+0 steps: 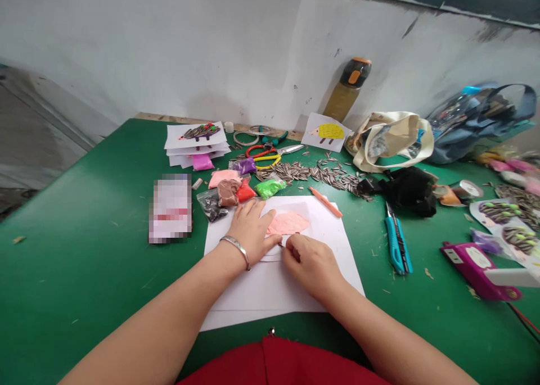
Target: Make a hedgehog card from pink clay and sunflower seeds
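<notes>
Pink clay (288,223) on paper (278,286) — left hand (252,233), right hand (311,264)

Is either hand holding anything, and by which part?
The right hand pinches a thin dark-tipped tool near its tip; fingers hide the rest. The left hand holds nothing, pressing on white paper.

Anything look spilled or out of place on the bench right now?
Loose striped sunflower seeds lie spread across the green tabletop, with strays near the scissors, looking spilled beside the bagged green clay.
</notes>
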The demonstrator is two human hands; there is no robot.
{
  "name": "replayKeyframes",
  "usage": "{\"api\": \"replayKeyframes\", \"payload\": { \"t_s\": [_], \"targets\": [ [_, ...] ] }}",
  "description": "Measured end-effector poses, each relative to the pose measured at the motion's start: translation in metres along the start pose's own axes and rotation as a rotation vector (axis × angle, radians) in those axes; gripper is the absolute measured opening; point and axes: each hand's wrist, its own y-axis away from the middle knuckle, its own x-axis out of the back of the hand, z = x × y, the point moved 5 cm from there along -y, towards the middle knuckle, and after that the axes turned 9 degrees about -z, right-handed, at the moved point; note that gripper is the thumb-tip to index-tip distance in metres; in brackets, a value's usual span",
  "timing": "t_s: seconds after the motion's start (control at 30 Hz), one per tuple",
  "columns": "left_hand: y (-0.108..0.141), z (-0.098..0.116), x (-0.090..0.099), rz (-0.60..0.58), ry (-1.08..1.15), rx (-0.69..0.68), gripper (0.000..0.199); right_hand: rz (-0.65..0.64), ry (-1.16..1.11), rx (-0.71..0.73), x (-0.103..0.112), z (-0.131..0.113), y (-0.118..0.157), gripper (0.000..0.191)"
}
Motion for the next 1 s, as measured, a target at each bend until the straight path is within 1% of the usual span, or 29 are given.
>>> {"api": "replayKeyframes", "payload": {
  "t_s": [0.1,0.3,0.57,0.67,0.77,0.87,0.93,1.0],
  "targets": [
    [0.0,0.0,0.0,0.0,-0.002,0.003,0.059,-0.005,-0.033,-0.026,0.0,0.002,0.0,0.018],
    [0.0,0.0,0.0,-0.003,-0.007,0.005,0.06,-0.01,-0.025,-0.027,0.0,0.001,0.0,0.018],
    [0.0,-0.001,0.0,0.027,0.004,-0.015,0.057,0.016,-0.267,-0.073,0.009,0.016,0.002,0.014],
    [0.0,-0.001,-0.001,0.029,0.009,-0.027,0.056,0.019,-0.284,-0.084,0.01,0.02,0.002,0.013],
    [0.0,-0.001,0.0,0.043,0.014,-0.035,0.059,0.028,-0.282,-0.057,0.011,0.02,0.002,0.014],
    [0.0,-0.001,0.002,0.052,0.02,-0.038,0.061,0.053,-0.333,-0.051,0.013,0.023,0.002,0.014],
    [0.0,-0.001,0.004,0.041,0.026,-0.045,0.057,0.084,-0.386,-0.063,0.016,0.027,0.002,0.015],
    [-0.001,-0.002,0.006,0.027,0.036,-0.064,0.048,0.12,-0.421,-0.078,0.021,0.031,0.001,0.016]
  ]
}}
